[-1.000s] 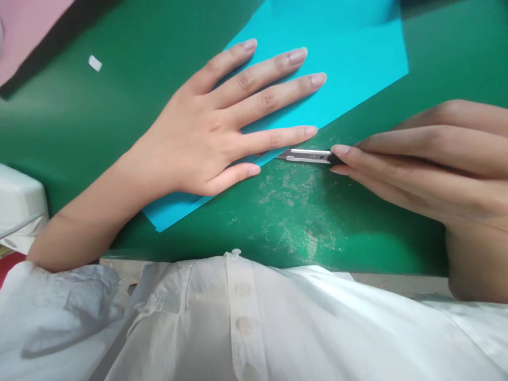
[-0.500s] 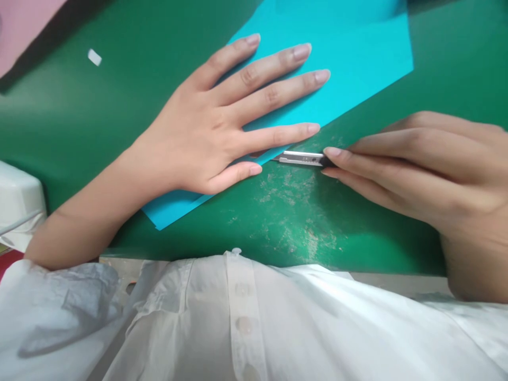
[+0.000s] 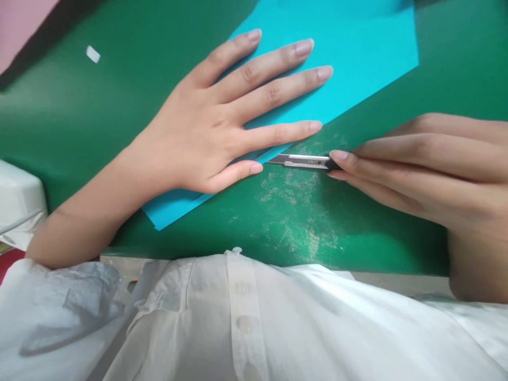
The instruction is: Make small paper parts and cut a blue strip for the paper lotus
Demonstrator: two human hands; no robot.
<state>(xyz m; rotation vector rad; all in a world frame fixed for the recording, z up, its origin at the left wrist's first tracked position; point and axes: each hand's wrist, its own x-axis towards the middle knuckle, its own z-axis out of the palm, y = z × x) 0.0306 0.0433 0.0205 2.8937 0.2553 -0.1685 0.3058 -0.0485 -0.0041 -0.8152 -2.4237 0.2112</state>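
Blue paper (image 3: pixel 369 47), folded along its near side, lies slantwise on the green tabletop. My left hand (image 3: pixel 210 119) presses flat on it, fingers spread toward the right, with the thumb by the near edge. My right hand (image 3: pixel 428 169) pinches a utility knife (image 3: pixel 305 161) between thumb and fingers, holding it nearly level. The blade points left. Its tip is at the paper's near edge, between the layers or just under one, close to my left thumb; exactly where it ends I cannot tell.
The green tabletop (image 3: pixel 301 227) has pale scratches near its front edge. A small white scrap (image 3: pixel 93 54) lies at the upper left, and pink paper (image 3: pixel 21 26) fills the far left corner. At the left edge stands a white object (image 3: pixel 19 198) with a grey cord or rod.
My right hand has drawn the knife a little to the right, so more of its blade shows outside the paper. My left hand has stayed almost still on the paper.
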